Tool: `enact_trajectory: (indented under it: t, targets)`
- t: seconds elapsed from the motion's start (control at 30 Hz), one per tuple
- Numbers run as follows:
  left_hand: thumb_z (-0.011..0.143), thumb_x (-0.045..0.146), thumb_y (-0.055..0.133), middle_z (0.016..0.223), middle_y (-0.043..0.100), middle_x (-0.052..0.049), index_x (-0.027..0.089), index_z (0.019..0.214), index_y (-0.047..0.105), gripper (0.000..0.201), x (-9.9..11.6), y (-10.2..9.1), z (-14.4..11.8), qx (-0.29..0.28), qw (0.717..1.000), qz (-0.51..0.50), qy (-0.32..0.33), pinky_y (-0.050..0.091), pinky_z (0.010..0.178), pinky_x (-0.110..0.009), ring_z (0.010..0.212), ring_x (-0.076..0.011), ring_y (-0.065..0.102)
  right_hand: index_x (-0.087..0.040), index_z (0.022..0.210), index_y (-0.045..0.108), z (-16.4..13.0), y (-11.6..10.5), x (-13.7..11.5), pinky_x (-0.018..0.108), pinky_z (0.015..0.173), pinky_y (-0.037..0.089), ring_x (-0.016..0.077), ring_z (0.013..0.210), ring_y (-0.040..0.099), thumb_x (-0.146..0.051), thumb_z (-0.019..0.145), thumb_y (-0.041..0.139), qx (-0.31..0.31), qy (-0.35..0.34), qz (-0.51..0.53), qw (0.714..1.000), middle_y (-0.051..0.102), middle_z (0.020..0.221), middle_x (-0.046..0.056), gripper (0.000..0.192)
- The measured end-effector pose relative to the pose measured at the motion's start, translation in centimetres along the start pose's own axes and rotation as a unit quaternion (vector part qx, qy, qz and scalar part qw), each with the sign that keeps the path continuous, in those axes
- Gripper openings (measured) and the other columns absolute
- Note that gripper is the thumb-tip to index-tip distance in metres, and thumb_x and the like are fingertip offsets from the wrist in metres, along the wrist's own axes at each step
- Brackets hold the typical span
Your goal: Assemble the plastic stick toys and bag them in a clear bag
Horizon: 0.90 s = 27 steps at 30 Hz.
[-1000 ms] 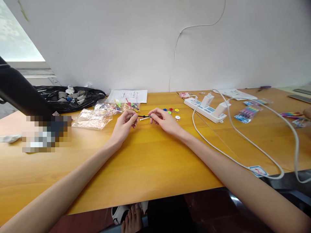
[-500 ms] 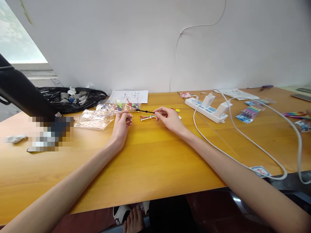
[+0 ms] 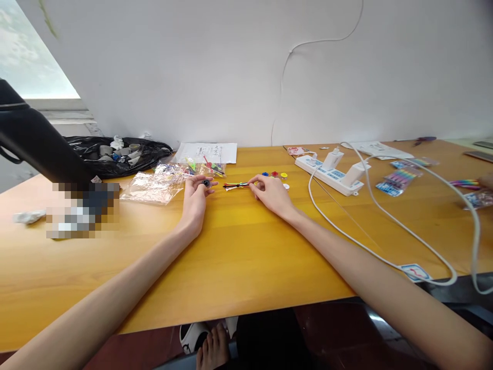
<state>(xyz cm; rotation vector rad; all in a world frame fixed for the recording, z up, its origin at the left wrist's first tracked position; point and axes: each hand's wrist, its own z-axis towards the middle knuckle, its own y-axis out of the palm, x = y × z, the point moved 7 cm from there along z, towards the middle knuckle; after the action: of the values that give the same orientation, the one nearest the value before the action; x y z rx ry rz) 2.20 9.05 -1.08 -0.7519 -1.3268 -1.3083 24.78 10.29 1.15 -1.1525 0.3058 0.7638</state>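
Between the fingers of my left hand (image 3: pixel 194 203) is a small black round piece (image 3: pixel 206 182), like a disc or cap. My right hand (image 3: pixel 273 195) pinches the right end of a thin black stick (image 3: pixel 241 184), which lies along a small bunch of coloured sticks (image 3: pixel 231 188) on the table. Just behind my right hand are small discs: a blue one (image 3: pixel 265 174), a red one (image 3: pixel 275 173) and a yellow one (image 3: pixel 284 175). A white disc (image 3: pixel 286 186) is partly beside my right hand's knuckles.
Clear plastic bags (image 3: pixel 152 187) with colourful pieces lie left of my left hand. A white power strip (image 3: pixel 327 176) with plugged-in chargers and a looping white cable (image 3: pixel 408 221) is on the right. A black stand (image 3: pixel 50 149) rises at left. At the far right another person's hand (image 3: pixel 486 180) shows.
The black stick, stretched between both hands before, now lies with the other sticks. The black round piece now shows in my left hand. My right hand has shifted slightly, uncovering the blue disc.
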Motion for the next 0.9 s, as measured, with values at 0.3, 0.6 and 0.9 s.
enact_trajectory:
  t: [0.3,0.6,0.9]
  targets:
    - [0.083,0.022,0.064,0.109,0.069,-0.004,0.02,0.101,0.066,0.017,1.1,2.6,-1.5,-0.13,0.988,0.063,0.05,0.054,0.097,-0.034,0.101,-0.0186,0.07,-0.02,0.099,0.077,0.1,0.2,0.0,0.031,0.061,0.034,0.0191,0.065,0.06,-0.027,0.094,0.058,-0.003,0.0,-0.068,0.998,0.068,0.068,0.002,0.021]
    - [0.085,0.028,0.07,0.103,0.073,-0.004,0.021,0.111,0.07,0.027,0.9,2.6,-1.6,-0.153,0.984,0.091,0.021,0.051,0.098,-0.033,0.098,-0.0201,0.072,-0.021,0.109,0.07,-0.3,0.4,-1.1,0.029,0.063,0.039,0.0173,0.064,0.059,-0.029,0.098,0.05,-0.014,-0.041,0.03,0.999,0.066,0.068,0.0,0.024]
    - [0.087,0.032,0.07,0.125,0.068,-0.007,0.021,0.114,0.067,0.029,1.4,3.5,-2.3,-0.212,0.97,0.102,0.057,0.053,0.098,-0.033,0.1,-0.0181,0.071,-0.028,0.133,0.056,-1.8,0.8,-5.4,0.028,0.067,0.042,0.0157,0.068,0.058,-0.037,0.096,0.059,-0.066,-0.12,0.113,0.984,0.068,0.087,0.0,0.038]
